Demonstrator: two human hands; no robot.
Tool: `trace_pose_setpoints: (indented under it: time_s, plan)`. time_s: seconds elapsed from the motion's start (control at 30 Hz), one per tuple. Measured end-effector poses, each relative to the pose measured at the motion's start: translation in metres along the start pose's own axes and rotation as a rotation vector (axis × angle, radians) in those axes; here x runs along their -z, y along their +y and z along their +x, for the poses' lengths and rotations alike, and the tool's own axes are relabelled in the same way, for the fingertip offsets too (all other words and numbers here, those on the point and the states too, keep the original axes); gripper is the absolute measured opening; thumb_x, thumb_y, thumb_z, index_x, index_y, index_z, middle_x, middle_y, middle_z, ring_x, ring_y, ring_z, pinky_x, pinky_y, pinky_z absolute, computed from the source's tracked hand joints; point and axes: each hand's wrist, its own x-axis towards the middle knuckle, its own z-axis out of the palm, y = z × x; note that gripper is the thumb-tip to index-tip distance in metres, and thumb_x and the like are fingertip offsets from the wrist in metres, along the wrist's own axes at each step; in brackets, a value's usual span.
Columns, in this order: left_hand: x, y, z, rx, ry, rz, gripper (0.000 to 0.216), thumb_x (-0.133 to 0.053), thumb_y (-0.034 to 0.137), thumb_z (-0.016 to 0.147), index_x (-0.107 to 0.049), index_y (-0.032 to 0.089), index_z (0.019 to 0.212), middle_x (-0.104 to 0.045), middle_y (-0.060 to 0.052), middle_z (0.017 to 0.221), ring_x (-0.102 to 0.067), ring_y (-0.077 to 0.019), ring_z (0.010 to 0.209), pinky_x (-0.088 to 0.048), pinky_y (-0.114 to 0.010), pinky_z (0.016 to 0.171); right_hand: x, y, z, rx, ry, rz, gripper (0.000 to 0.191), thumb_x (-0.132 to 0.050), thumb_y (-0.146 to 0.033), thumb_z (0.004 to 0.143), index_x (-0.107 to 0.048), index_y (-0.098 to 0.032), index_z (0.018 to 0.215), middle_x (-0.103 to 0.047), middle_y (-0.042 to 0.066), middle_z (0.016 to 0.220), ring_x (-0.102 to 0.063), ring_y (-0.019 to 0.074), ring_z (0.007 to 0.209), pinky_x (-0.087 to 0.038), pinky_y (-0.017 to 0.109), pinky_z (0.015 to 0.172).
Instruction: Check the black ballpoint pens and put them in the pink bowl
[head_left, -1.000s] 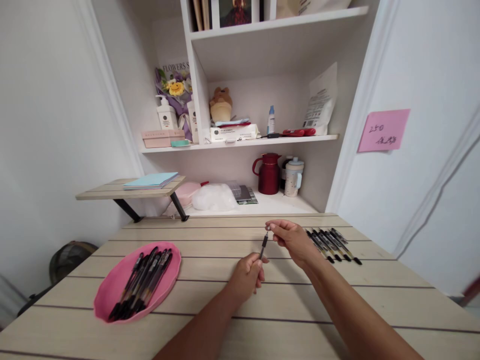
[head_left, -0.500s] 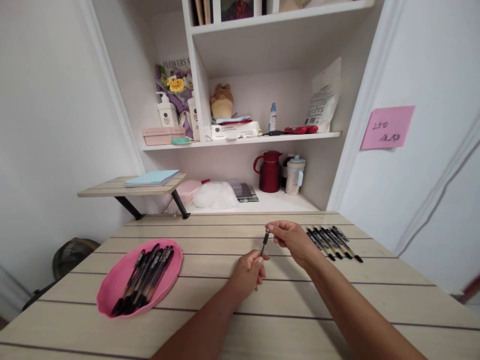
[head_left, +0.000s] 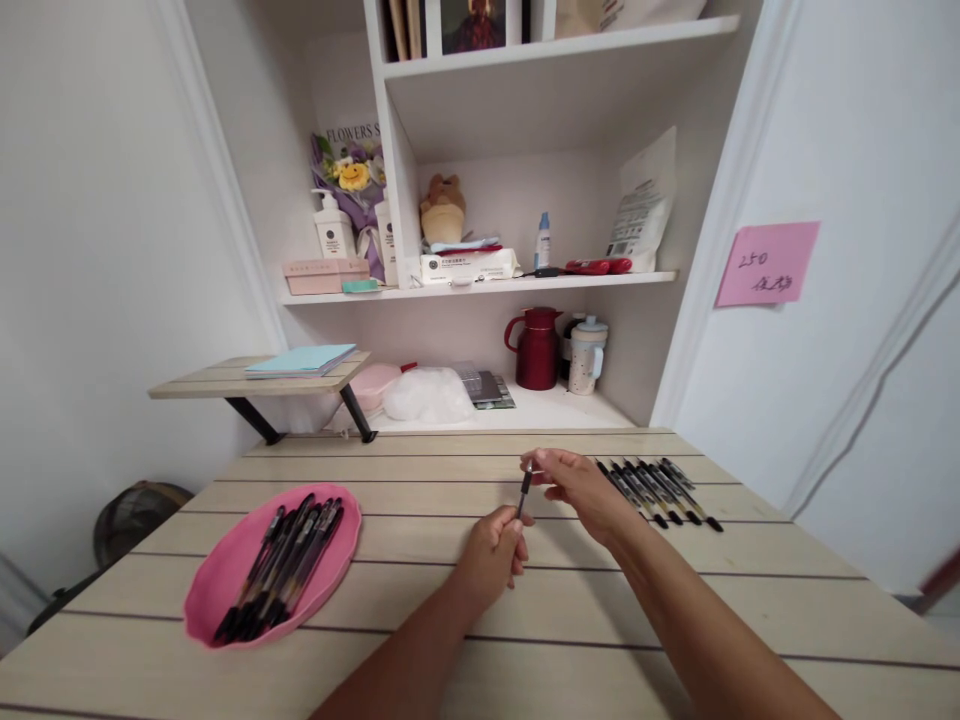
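Observation:
My left hand (head_left: 493,550) is closed around the barrel of a gel pen (head_left: 525,488), which stands nearly upright over the table with its black grip and pointed metal end up. My right hand (head_left: 574,488) pinches at the pen's tip with thumb and index finger, the other fingers curled beside it. The lower part of the pen is hidden in my left fist. To the right of my right hand, several black-capped pens (head_left: 660,492) lie side by side in a slanted row. More pens (head_left: 289,565) lie heaped in a pink oval tray (head_left: 214,585) at the left.
A small raised wooden shelf (head_left: 225,375) with blue paper (head_left: 301,360) stands at the table's back left. Behind the table, white shelving (head_left: 480,295) holds a red jug (head_left: 537,350), a lidded cup (head_left: 587,357) and a plastic bag (head_left: 427,395). A pink note (head_left: 769,263) hangs on the right wall.
The view has shifted slightly. My right hand's fingers have moved a little at the pen's tip, and more of the pen row shows beside them. My left hand keeps its hold.

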Motion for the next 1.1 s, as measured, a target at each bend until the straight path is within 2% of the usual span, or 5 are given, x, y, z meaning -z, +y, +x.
trace_pose_setpoints:
  time_s: [0.13,0.33,0.47,0.9,1.1]
  plan:
    - [0.000,0.002,0.000,0.006,-0.001,-0.010,0.033,-0.040,0.041,0.079,-0.053,0.016,0.097,-0.048,0.003,0.057,-0.043,-0.0057,0.042,-0.029,-0.014,0.034,0.002,0.003,0.000,-0.016,-0.075,0.123,0.035,-0.065,-0.043,0.061,-0.065,-0.017,0.085,-0.065,0.006,0.089,-0.056,0.0143,0.077,-0.039,0.024,0.062]
    - [0.001,0.001,0.000,-0.001,-0.017,0.004,0.034,-0.039,0.040,0.080,-0.054,0.015,0.096,-0.047,0.003,0.057,-0.043,-0.0059,0.043,-0.030,-0.014,0.034,-0.001,0.010,0.003,-0.025,0.003,0.143,0.027,-0.074,-0.036,0.052,-0.063,-0.017,0.067,-0.062,-0.001,0.066,-0.051,0.0103,0.061,-0.037,0.024,0.060]
    - [0.001,0.001,0.000,-0.013,-0.014,0.010,0.035,-0.039,0.041,0.080,-0.053,0.015,0.097,-0.047,0.003,0.058,-0.043,-0.0056,0.043,-0.030,-0.013,0.034,-0.001,0.009,0.001,-0.056,-0.118,0.249,0.031,-0.072,-0.039,0.055,-0.065,-0.018,0.076,-0.065,0.003,0.080,-0.055,0.0133,0.071,-0.039,0.027,0.066]
    - [0.001,0.001,0.001,0.004,-0.028,0.002,0.032,-0.039,0.039,0.080,-0.053,0.015,0.096,-0.047,0.003,0.057,-0.043,-0.0056,0.043,-0.030,-0.013,0.033,-0.005,0.013,0.003,-0.059,0.030,0.238,0.028,-0.077,-0.035,0.049,-0.061,-0.017,0.064,-0.060,-0.002,0.062,-0.052,0.0110,0.061,-0.040,0.027,0.063]
    - [0.002,0.001,0.001,-0.014,-0.035,0.020,0.032,-0.038,0.039,0.080,-0.053,0.015,0.095,-0.047,0.003,0.056,-0.044,-0.0061,0.042,-0.031,-0.014,0.033,-0.004,0.013,0.002,-0.061,-0.063,0.276,0.029,-0.074,-0.037,0.053,-0.063,-0.018,0.072,-0.064,0.001,0.074,-0.055,0.0124,0.068,-0.041,0.027,0.065]
